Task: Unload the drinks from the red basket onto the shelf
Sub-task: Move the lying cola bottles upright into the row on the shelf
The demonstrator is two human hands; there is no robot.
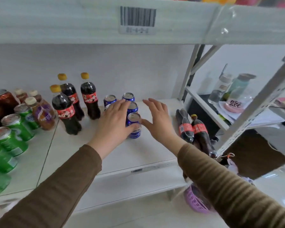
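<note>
Several blue cans stand in a cluster on the white shelf [138, 152]; the front blue can [135, 129] is nearest me. My left hand [113, 122] lies against this cluster with fingers spread over the rear cans and its thumb on the front can's side. Just right of the cans, my right hand [156, 119] hovers with fingers apart, its thumb close to the front can. Three cola bottles with yellow caps [89, 99] stand left of the cans. Two more cola bottles [194, 130] lean past the shelf's right end. No red basket is in view.
Green cans [15, 127], brown-red cans [3, 99] and purple-labelled bottles [44, 116] fill the shelf's left part. A purple basket [196, 203] sits low behind my right forearm. A shelf upright [187, 69] and a second rack with jars [229, 89] stand at the right.
</note>
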